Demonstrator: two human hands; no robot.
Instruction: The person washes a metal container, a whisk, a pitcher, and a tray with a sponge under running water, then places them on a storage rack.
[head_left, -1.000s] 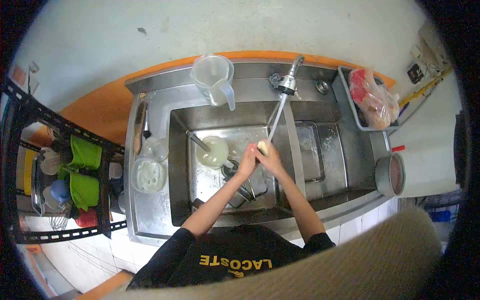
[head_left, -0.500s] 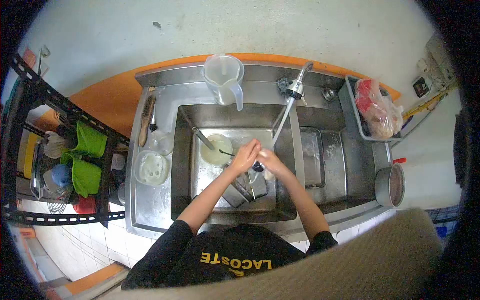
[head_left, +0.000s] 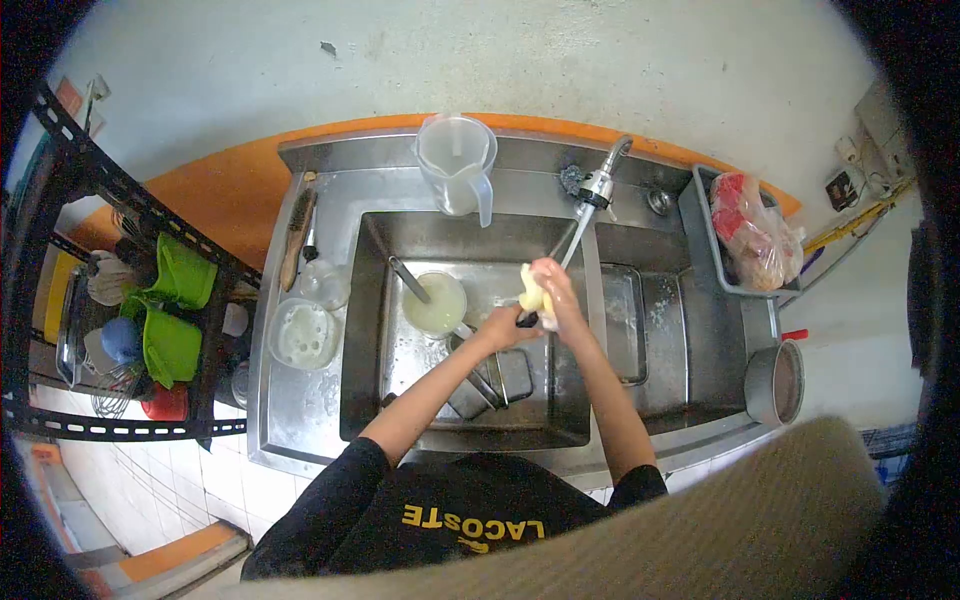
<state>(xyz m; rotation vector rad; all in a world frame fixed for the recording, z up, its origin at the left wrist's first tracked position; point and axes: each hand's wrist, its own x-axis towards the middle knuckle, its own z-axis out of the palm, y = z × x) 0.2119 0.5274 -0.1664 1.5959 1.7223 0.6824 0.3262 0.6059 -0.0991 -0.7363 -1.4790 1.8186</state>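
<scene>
Above the right part of the sink basin (head_left: 375, 330), my right hand (head_left: 560, 297) is closed around a pale yellow sponge (head_left: 532, 290). Just to its left, my left hand (head_left: 497, 328) is closed on a small black object (head_left: 526, 319), perhaps a handle; most of it is hidden by fingers and sponge. Sponge and black object are close together. Below my hands, a rectangular metal container (head_left: 515, 375) and some dark utensils lie in the basin. Left of them stands a container of cloudy liquid (head_left: 437, 305) with a grey-handled utensil (head_left: 408, 279) leaning in it.
A faucet (head_left: 597, 188) rises behind the basin. A clear pitcher (head_left: 455, 165) stands on the back edge. On the left counter are a soapy tub (head_left: 304, 334) and a brush (head_left: 296, 240). A grey bin (head_left: 708, 235) holding bags and a round pan (head_left: 775, 383) sit at right.
My right hand has moved up and turned, bringing the yellow sponge into view. My left hand has shifted slightly right and down, and the hands have separated a little.
</scene>
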